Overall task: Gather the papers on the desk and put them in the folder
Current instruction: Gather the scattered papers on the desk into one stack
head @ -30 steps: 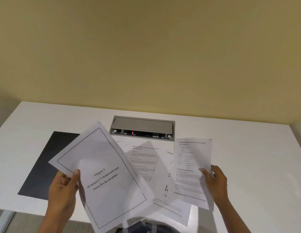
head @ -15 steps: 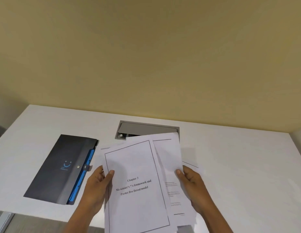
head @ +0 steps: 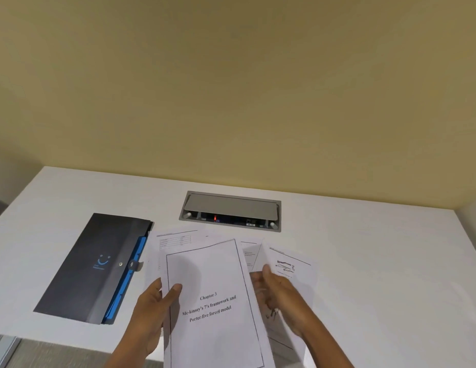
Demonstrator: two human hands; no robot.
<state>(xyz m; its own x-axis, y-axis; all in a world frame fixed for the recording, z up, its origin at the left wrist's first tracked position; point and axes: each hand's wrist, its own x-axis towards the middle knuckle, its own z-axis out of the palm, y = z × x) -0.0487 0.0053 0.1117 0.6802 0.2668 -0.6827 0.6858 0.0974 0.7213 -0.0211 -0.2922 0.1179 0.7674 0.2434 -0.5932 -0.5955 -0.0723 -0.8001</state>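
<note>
several loose sheets that were fanned out between two raised hands a second ago have been brought together over the white desk (head: 364, 261) — the whole dark grey folder with the blue inner pockets (head: 98, 264) is now uncovered at the left, lying flat, its strap tab and snap on the side nearest the papers.

just right of it, the left hand (head: 151, 312) is clamped on the left edge of the white cover sheet printed "chapter 3" (head: 210, 288), thumb on top and fingers underneath. that sheet sits on top of the pile, and corners of other printed white pages (head: 175, 239) poke out crookedly beyond it at the far end.

further right, the right hand (head: 282, 293) has let go its earlier pinch on a single page; it reaches in at the right side of the pile with fingers loosely curled, and i cannot tell whether it grips anything. a page with small diagrams (head: 292, 264) splays out past it.

behind, the grey cable hatch set in the desk (head: 231, 208) is in full view again.

so the gathering looks nearly done, but the pile isn't squared yet and nothing is in the folder — it appears shut.
</note>
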